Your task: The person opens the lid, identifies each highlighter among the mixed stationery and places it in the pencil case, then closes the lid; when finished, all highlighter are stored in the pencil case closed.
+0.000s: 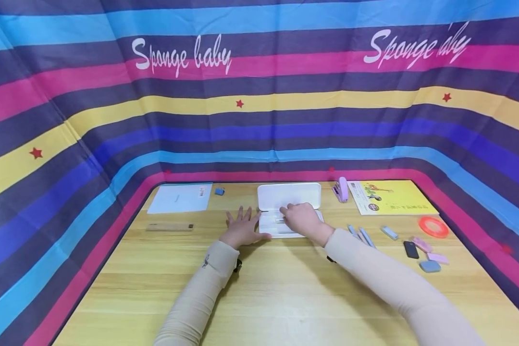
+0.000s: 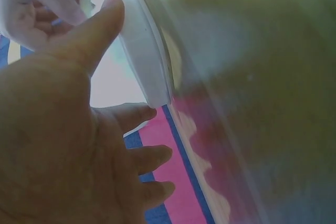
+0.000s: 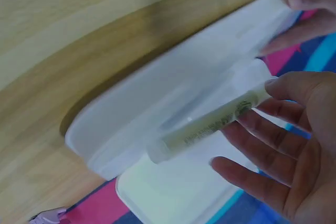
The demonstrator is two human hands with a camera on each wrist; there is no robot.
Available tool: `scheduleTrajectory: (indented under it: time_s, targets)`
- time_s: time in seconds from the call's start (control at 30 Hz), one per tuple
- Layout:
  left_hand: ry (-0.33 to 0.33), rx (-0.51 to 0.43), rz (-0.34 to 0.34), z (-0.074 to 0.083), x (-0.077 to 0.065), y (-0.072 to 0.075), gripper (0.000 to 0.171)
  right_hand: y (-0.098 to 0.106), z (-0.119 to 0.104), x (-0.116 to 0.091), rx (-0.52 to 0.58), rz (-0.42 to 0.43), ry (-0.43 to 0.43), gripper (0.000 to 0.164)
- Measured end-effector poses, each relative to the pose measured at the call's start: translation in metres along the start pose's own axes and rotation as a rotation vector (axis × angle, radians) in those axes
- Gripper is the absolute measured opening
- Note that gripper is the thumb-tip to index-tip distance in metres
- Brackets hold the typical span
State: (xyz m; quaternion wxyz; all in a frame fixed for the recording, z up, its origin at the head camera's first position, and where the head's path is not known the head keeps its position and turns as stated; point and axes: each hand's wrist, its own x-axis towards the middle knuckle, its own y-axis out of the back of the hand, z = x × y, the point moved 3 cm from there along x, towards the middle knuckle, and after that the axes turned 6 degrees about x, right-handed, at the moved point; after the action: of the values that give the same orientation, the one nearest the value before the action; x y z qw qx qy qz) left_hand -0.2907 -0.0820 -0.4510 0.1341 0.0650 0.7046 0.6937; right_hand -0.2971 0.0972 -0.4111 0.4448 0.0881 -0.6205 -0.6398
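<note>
Centrally, printed tube (image 3: 210, 123): translucent, held over the lower half of the white pencil case (image 1: 281, 236); contact with the floor cannot be told.
Tube axis: roughly along the case's length, slightly askew; from the pinch, the free end points toward the case's right end.
Right fingers: thumb and index finger nearly closed, pinching 1 end of the tube; the other 3 fingers loosely extended.
Right hand (image 1: 304, 221): the nearer of 2, back upward over the case's right half, reaching in from the lower right.
Left hand (image 1: 242, 230): fingers spread, gripping nothing; thumb along the case's near wall, index fingertip at its left end.
Lid (image 1: 289, 196): raised on the far side.
Right surroundings: lilac stapler (image 1: 340, 190) beside the case; pens (image 1: 363, 235) by the right sleeve (image 1: 372, 269).
</note>
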Motion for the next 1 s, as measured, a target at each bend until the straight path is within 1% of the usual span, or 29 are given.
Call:
scheduleTrajectory:
  time_s: [0.2, 0.37, 0.53, 0.7, 0.83, 1.0]
  targets:
    - [-0.005, 0.009, 0.013, 0.002, 0.000, 0.002, 0.093, -0.016, -0.005, 0.008, -0.009, -0.039, 0.042, 0.010]
    - [-0.003, -0.003, 0.007, 0.003, -0.002, 0.003, 0.091, -0.027, -0.009, 0.010, -0.049, -0.077, 0.064, 0.010]
    - [0.000, -0.008, 0.009, 0.003, -0.001, 0.003, 0.091, -0.031, -0.011, 0.009, -0.044, -0.099, 0.039, 0.008]
    - [0.007, -0.005, 0.009, 0.002, 0.001, 0.001, 0.092, -0.032, -0.010, 0.003, -0.024, -0.127, 0.000, 0.012]
    - [0.006, -0.003, 0.010, 0.002, 0.002, -0.001, 0.092, -0.027, -0.009, -0.004, 0.020, -0.091, -0.016, 0.016]
    - [0.005, -0.004, 0.012, 0.001, 0.002, -0.001, 0.091, -0.020, -0.006, -0.014, 0.032, -0.028, -0.025, 0.024]
